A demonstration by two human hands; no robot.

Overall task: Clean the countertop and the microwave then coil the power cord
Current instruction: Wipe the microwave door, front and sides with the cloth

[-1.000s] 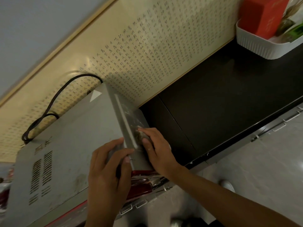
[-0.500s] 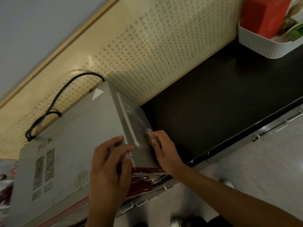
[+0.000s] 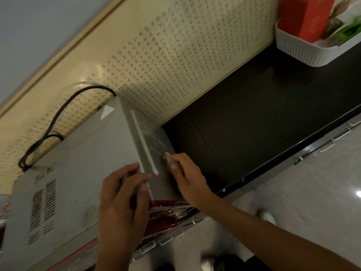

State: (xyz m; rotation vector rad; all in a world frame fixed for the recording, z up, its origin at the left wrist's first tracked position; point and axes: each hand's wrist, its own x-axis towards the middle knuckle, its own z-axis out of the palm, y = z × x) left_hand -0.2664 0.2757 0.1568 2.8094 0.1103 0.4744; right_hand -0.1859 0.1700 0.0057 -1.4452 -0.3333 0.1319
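Seen from above at a steep tilt, a grey metal microwave with vent slots in its casing sits on a dark, glossy countertop against a cream wall printed with small characters. The left hand grips the microwave's front top edge, fingers curled over it, thumb on the top panel. The right hand presses a small, crumpled grey-brown cleaning cloth against the narrow control panel on the front face, fingers bent around the wad. A black power cord loops loosely up the wall behind the microwave, not yet coiled. A white ribbed plastic basket holding a red box stands on the countertop, well apart at the far right. The microwave looks heavy and rigid, with smooth painted metal likely to be slippery; its edges and corners seem the surest places to brace it. The cloth appears soft and squashes easily under the fingertips. The cord looks flexible but springy, probably best gathered near its free end, which is hidden from view.
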